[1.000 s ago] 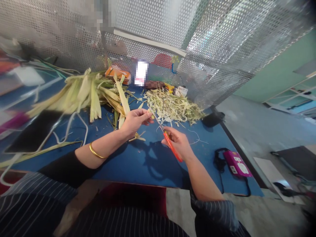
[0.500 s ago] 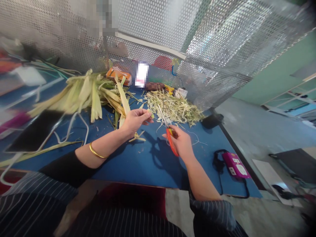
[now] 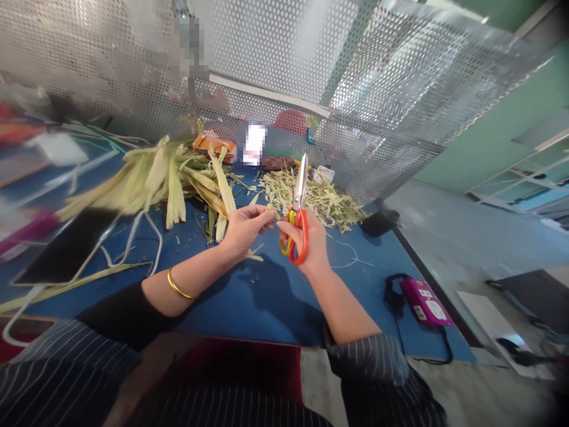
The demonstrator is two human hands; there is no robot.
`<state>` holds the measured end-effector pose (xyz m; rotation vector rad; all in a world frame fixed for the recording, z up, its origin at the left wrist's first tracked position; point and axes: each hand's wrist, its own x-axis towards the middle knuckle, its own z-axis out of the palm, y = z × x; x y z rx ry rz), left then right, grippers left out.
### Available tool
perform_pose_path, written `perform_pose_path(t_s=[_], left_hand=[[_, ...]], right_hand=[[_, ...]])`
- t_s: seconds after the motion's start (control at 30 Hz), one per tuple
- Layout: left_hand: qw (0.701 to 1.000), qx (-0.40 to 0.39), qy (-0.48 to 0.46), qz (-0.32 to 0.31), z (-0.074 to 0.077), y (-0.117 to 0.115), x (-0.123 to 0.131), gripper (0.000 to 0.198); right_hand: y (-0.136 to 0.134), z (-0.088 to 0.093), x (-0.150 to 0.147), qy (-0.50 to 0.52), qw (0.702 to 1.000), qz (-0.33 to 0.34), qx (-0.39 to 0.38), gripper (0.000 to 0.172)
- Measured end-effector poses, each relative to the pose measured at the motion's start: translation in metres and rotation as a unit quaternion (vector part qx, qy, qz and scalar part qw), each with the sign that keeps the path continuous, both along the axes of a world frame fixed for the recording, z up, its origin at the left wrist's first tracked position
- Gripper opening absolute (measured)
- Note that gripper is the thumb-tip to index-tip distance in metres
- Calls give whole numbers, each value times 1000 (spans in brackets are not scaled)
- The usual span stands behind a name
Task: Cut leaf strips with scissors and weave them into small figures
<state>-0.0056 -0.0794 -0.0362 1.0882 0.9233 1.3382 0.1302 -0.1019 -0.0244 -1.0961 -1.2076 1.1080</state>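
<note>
My right hand (image 3: pixel 311 240) grips orange-handled scissors (image 3: pixel 299 213), blades closed and pointing up and away. My left hand (image 3: pixel 244 226) pinches a small pale strip of leaf (image 3: pixel 272 209) at its fingertips, right beside the scissors' handles. Both hands hover over the blue table (image 3: pixel 267 296). A heap of long yellow-green leaves (image 3: pixel 164 175) lies to the left, and a pile of short cut scraps (image 3: pixel 324 198) lies just beyond the scissors.
A perforated metal screen (image 3: pixel 377 89) walls off the back and right of the table. A pink device (image 3: pixel 425 301) with a black cord lies at the right edge. A black tablet (image 3: pixel 66 244) and white cords lie at the left. An orange box (image 3: pixel 213 145) sits at the back.
My right hand has swung the scissors from lying low and slanted to upright, blades up, and moved closer to my left hand. The left hand has stayed almost still.
</note>
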Motion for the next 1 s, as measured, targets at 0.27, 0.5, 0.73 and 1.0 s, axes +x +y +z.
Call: perform_pose_path(t_s=[0.27, 0.5, 0.73, 1.0], left_hand=[[1000, -6, 6, 1, 0, -3, 3, 18], [1000, 7, 16, -21, -2, -2, 4, 18], [983, -11, 126, -136, 10, 5, -11, 19], [964, 21, 204, -168, 9, 12, -16, 15]], right_hand=[[6, -13, -5, 35, 999, -32, -14, 42], [8, -10, -4, 77, 997, -16, -20, 41], [12, -3, 17, -31, 998, 56, -24, 41], [13, -7, 22, -78, 995, 63, -3, 38]])
